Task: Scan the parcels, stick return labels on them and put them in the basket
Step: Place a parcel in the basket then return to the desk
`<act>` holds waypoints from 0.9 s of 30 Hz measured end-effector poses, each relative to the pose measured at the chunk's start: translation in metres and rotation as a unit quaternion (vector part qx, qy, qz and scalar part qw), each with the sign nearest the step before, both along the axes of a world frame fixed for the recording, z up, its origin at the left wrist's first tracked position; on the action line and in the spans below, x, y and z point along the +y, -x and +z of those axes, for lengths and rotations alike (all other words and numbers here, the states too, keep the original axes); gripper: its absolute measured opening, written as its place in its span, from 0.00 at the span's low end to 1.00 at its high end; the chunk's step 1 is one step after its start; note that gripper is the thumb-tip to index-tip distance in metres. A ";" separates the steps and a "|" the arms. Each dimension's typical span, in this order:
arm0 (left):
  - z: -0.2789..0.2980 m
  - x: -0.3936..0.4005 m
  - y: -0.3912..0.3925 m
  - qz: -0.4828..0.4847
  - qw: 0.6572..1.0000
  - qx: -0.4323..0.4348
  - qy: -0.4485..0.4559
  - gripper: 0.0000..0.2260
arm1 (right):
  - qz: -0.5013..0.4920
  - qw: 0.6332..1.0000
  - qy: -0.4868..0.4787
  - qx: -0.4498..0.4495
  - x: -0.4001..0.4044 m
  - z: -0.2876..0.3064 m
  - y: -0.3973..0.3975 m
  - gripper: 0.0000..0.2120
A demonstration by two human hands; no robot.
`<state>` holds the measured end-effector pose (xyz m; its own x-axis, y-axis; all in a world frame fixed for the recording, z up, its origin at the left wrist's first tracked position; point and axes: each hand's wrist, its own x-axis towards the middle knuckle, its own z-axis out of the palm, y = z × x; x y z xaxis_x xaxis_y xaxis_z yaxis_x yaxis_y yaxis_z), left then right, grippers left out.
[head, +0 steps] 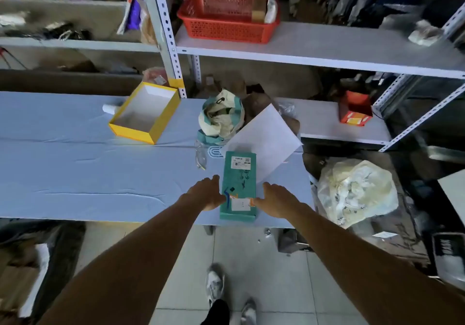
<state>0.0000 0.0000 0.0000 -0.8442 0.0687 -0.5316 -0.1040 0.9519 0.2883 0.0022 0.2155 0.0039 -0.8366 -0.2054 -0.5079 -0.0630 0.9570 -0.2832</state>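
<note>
A teal parcel lies flat near the front edge of the blue table. It carries a printed shipping label at its far end and a white return label with orange edges at its near end. My left hand lies against the parcel's left side, fingers straight, thumb at the label's left edge. My right hand mirrors it on the right side, thumb at the label's right edge. The red basket stands on the shelf beyond the table, with a few packets in its right end.
An open yellow box sits at the table's back left. A teal-and-white bag and a white sheet lie just behind the parcel. A stuffed plastic bag sits on the floor to the right, and an orange box on the low shelf.
</note>
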 end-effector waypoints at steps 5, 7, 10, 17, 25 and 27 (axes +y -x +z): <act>-0.031 -0.002 0.027 0.081 0.993 -0.048 -0.071 0.27 | -0.077 0.996 0.021 -0.040 -0.015 -0.024 0.026 0.18; -0.040 0.003 0.033 0.116 0.986 -0.064 -0.103 0.23 | -0.124 0.989 0.051 -0.061 -0.019 -0.034 0.030 0.19; -0.059 0.010 0.035 0.171 0.966 -0.119 -0.152 0.21 | -0.197 0.968 0.115 -0.109 -0.024 -0.048 0.030 0.20; -0.065 0.030 0.027 0.334 0.884 -0.154 -0.289 0.20 | -0.234 0.921 0.266 -0.162 -0.028 -0.074 0.010 0.36; -0.034 0.022 0.027 0.451 0.783 -0.149 -0.401 0.18 | -0.159 0.930 0.312 -0.110 -0.018 -0.038 0.044 0.28; -0.023 0.014 0.029 0.450 0.774 -0.128 -0.427 0.23 | -0.121 0.941 0.301 -0.095 -0.021 -0.025 0.058 0.27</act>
<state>-0.0290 0.0142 -0.0227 -0.6290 -0.0679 -0.7745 -0.7717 -0.0665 0.6325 -0.0553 0.1944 -0.0206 -0.8016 -0.3191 -0.5056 0.2423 0.5997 -0.7626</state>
